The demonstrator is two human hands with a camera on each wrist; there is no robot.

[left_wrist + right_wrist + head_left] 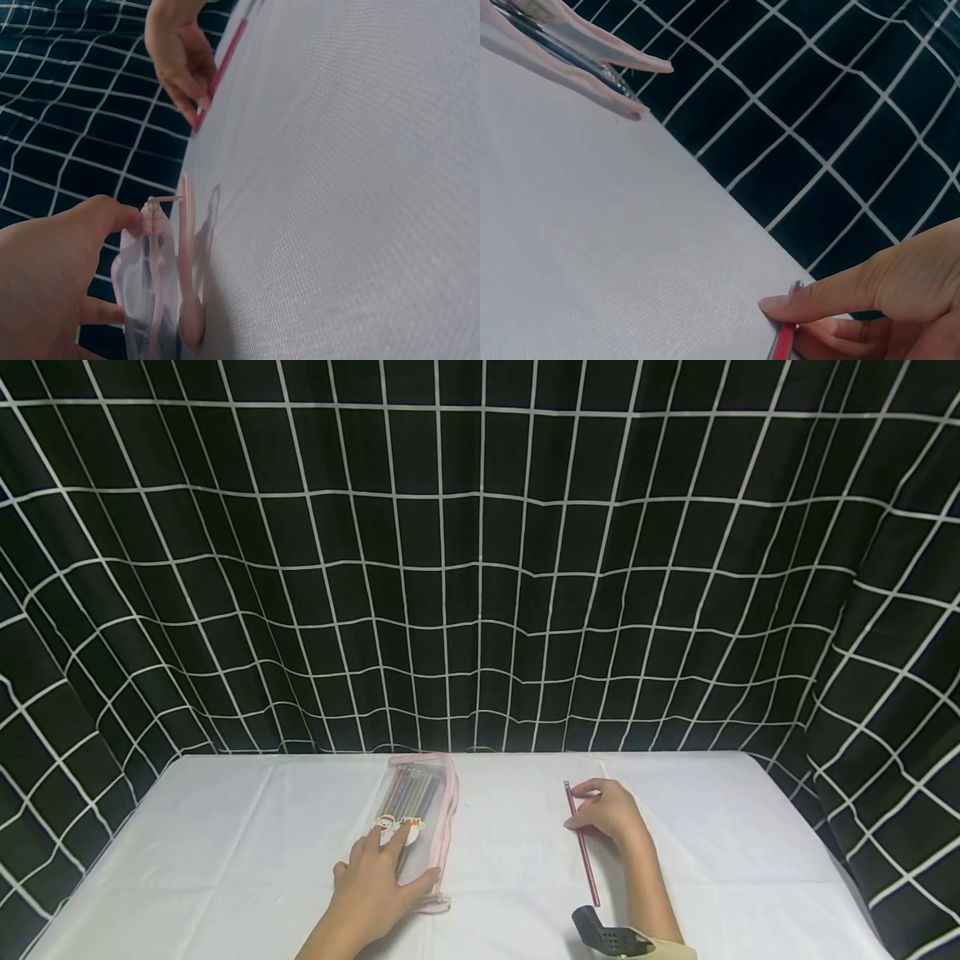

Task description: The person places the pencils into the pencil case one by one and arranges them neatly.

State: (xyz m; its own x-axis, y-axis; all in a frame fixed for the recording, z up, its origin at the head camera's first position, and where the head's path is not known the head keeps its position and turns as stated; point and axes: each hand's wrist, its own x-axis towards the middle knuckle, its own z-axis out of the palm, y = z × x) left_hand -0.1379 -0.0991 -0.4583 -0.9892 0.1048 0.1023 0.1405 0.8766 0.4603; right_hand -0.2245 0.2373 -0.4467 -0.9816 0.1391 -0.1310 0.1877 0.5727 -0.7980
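Note:
A clear pencil case (pixel 426 858) with pink edging lies at the middle left, holding several pencils (pixel 414 789); a printed cartoon figure and lettering mark its top. Over its near half rests my left hand (pixel 372 887), fingers spread and thumb by the pink zip edge. The left wrist view shows that thumb touching the case (pixel 150 292) from above. At the right, my right hand (pixel 606 814) pinches a red pencil (pixel 587 864) near its far end between thumb and fingers. In the right wrist view the thumb lies across the pencil (pixel 783 341); its lower part is out of frame.
A white cloth (pixel 510 827) covers the table. Behind it and along both sides hangs a black curtain (pixel 480 568) with a white grid. A black wrist device (pixel 611 939) sits on my right forearm, close to the pencil's near end.

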